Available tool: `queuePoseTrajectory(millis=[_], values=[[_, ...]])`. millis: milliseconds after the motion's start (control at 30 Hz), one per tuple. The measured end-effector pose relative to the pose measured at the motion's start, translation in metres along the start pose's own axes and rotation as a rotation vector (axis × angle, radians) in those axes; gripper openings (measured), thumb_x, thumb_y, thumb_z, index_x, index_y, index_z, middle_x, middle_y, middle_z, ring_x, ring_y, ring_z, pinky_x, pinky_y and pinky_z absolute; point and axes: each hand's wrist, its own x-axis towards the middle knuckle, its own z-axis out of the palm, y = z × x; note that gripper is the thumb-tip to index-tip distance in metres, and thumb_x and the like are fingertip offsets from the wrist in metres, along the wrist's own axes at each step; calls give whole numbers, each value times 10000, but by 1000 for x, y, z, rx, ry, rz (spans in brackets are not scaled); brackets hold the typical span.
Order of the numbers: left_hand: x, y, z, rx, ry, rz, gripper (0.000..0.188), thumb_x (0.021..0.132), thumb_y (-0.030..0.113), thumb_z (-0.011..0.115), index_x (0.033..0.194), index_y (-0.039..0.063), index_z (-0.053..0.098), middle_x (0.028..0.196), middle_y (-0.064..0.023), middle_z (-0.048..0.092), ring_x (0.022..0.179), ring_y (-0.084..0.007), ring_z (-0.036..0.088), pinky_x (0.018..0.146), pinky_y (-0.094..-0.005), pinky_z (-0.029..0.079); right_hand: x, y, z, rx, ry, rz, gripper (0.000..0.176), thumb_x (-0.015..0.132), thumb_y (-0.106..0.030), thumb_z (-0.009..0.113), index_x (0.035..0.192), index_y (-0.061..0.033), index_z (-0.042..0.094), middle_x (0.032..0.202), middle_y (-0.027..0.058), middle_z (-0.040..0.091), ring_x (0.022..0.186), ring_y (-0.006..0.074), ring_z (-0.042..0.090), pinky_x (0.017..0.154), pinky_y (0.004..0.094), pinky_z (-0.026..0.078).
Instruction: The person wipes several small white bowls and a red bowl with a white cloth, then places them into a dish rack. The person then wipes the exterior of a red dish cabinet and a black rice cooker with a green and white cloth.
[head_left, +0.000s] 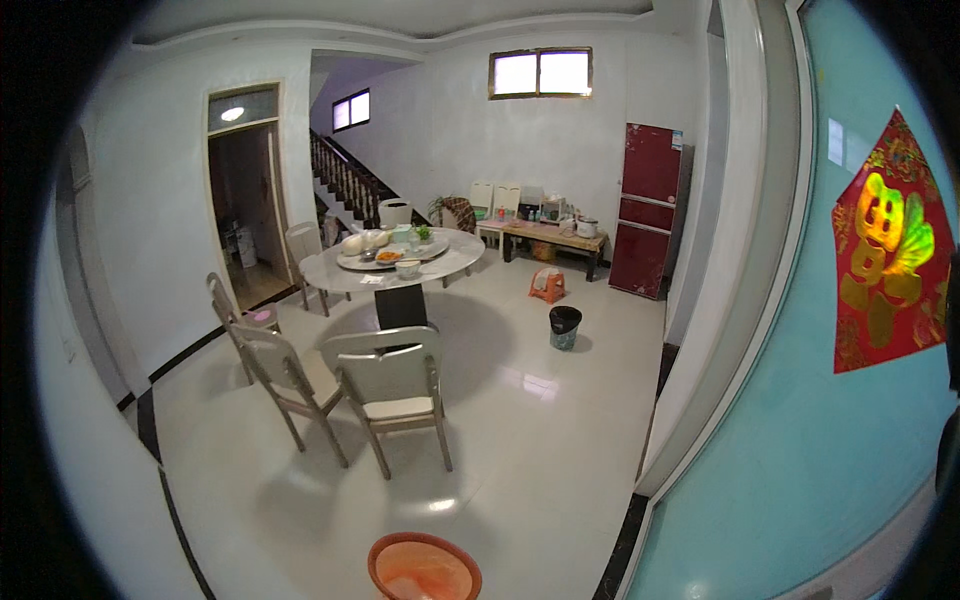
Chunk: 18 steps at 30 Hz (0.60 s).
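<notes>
Neither my left hand nor my right hand is in view. An orange plastic basin (424, 574) shows at the bottom edge, low before me; its near side is cut off, and what supports it is hidden. Farther ahead stands a round dining table (337, 279) with a turntable on top. The turntable bears a plate of orange food (388, 256), pale rounded items (352, 245), a tissue box (402, 233) and a small green plant (424, 232). A bowl (408, 268) sits near the table's front edge.
Pale chairs (390, 375) stand around the table's near and left sides. A black-lined trash bin (565, 330) and an orange stool (547, 286) are on the tiled floor, right. Behind are a low wooden table (555, 233) and a dark red refrigerator (645, 214). A blue glass door (757, 420) flanks me.
</notes>
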Motion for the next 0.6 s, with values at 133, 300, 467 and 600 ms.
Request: queuePoseTrajectory(millis=[133, 300, 467, 600], values=[[93, 70, 54, 259, 211, -168, 228, 843, 78, 551, 1015, -69, 520, 939, -192, 577, 774, -303, 611, 663, -384, 564, 24, 7, -80, 204, 28, 168, 549, 842, -502, 468, 954, 6, 644, 941, 216, 633, 856, 358, 597, 754, 452, 462], [171, 133, 156, 341, -3, -156, 207, 842, 64, 538, 1004, -61, 510, 881, -179, 568, 694, -281, 602, 632, -361, 559, 32, 13, -160, 239, 211, 336, 527, 882, -475, 466, 1009, 15, 614, 992, 216, 616, 909, 372, 576, 767, 466, 454], [284, 158, 240, 407, -48, -193, 156, 847, 68, 539, 951, -43, 501, 768, -161, 562, 584, -264, 582, 565, -379, 555, 50, 64, -214, 282, 334, 362, 574, 846, -522, 481, 879, 29, 641, 900, 249, 622, 860, 381, 597, 749, 470, 462], [404, 156, 289, 394, -74, -238, 174, 840, 93, 570, 937, -44, 523, 777, -167, 576, 599, -278, 590, 582, -409, 552, 79, 129, -259, 413, 330, 463, 581, 829, -525, 503, 894, 35, 641, 908, 259, 619, 886, 401, 589, 746, 457, 467]])
